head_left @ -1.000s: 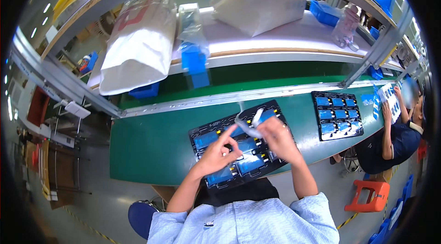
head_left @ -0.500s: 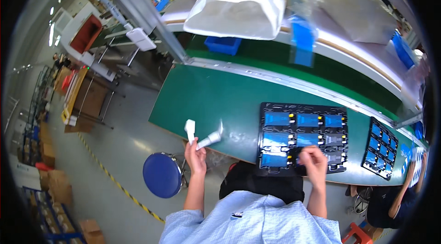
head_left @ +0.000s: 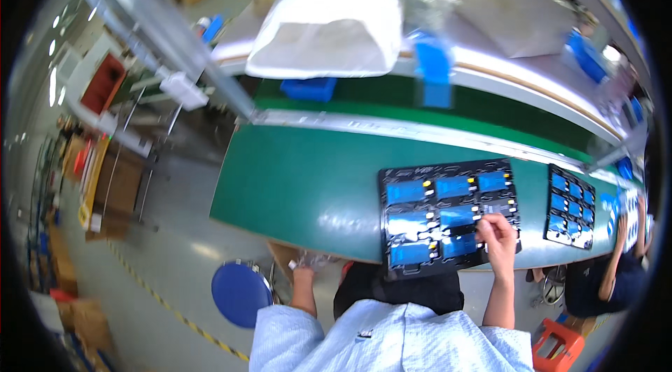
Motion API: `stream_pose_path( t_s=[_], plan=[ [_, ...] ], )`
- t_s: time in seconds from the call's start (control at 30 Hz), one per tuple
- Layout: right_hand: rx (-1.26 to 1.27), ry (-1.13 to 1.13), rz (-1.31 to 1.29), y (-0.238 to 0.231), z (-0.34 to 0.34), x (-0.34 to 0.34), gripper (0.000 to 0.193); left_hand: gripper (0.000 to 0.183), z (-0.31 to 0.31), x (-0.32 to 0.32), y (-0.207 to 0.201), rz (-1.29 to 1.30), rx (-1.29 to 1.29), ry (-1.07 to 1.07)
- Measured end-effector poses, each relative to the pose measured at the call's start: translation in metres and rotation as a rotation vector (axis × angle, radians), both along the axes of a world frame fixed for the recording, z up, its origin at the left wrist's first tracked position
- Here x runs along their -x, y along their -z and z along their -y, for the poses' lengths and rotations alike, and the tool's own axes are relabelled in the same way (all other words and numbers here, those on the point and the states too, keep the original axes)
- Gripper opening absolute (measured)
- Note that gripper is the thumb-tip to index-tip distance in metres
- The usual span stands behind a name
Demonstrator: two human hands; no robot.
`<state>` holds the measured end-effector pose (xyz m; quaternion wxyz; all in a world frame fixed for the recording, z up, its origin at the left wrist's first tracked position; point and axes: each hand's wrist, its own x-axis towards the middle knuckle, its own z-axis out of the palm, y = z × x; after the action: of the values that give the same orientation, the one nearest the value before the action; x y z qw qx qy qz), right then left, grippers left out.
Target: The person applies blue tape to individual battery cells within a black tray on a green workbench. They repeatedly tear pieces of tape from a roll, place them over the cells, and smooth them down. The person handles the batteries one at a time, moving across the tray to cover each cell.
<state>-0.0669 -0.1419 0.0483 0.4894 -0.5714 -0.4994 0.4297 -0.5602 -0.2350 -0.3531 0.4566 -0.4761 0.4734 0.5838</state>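
Observation:
A black tray [head_left: 383, 232] with rows of blue rectangular pieces lies at the table's near edge. My right hand [head_left: 498, 235] is over its right side, thumb and fingers pinched together. Whatever is between the fingertips is too small to make out. Beside the hand, a slot [head_left: 497, 206] in the right column looks dark grey rather than blue. My left hand [head_left: 304, 274] is low, below the table's front edge, next to crumpled clear plastic [head_left: 315, 260] in a brown cardboard box [head_left: 281, 254]. Its fingers are hidden or blurred.
The green table [head_left: 301, 183] reaches left of the tray. A second tray [head_left: 570, 207] lies farther right, near another person's arm [head_left: 612, 267]. A blue round stool [head_left: 241, 293] and an orange stool [head_left: 558, 345] stand on the floor. Above the table, a shelf holds a white bag [head_left: 325, 36].
My left hand has dropped below the table edge, and the white pieces it held are out of sight. My right hand has shifted right, uncovering a blue piece in the bottom middle slot.

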Motion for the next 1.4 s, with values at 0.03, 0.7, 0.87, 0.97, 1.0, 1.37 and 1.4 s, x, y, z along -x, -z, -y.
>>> stream_pose_path(
  t_s=[0.03, 0.7, 0.87, 0.97, 1.0, 1.37, 1.4],
  plan=[
    [-0.015, -0.028, 0.020, -0.006, -0.008, 0.004, 0.008, 0.044, -0.009, 0.007, 0.004, 0.002, -0.028, -0.037],
    [-0.114, -0.144, -0.393, -0.063, -0.197, 0.088, 0.025, 0.032, -0.097, -0.080, -0.345, -2.301, 0.225, 0.084],
    [-0.098, -0.135, -0.407, -0.068, -0.198, 0.088, 0.025, 0.031, -0.188, -0.173, -0.464, -2.677, -0.571, 0.443],
    [-0.084, -0.127, -0.436, -0.068, -0.199, 0.084, 0.022, 0.039, -0.255, -0.227, -0.498, -2.755, -1.009, 0.696],
    [-0.078, -0.140, -0.444, -0.071, -0.198, 0.086, 0.023, 0.042, -0.272, -0.239, -0.508, -2.802, -1.051, 0.754],
    [-0.076, -0.193, -0.392, -0.067, -0.199, 0.079, 0.023, 0.046, -0.342, -0.263, -0.513, -3.025, -0.895, 0.942],
    [-0.080, -0.197, -0.378, -0.067, -0.198, 0.078, 0.023, 0.045, -0.343, -0.264, -0.512, -3.045, -0.862, 0.941]
  ],
)
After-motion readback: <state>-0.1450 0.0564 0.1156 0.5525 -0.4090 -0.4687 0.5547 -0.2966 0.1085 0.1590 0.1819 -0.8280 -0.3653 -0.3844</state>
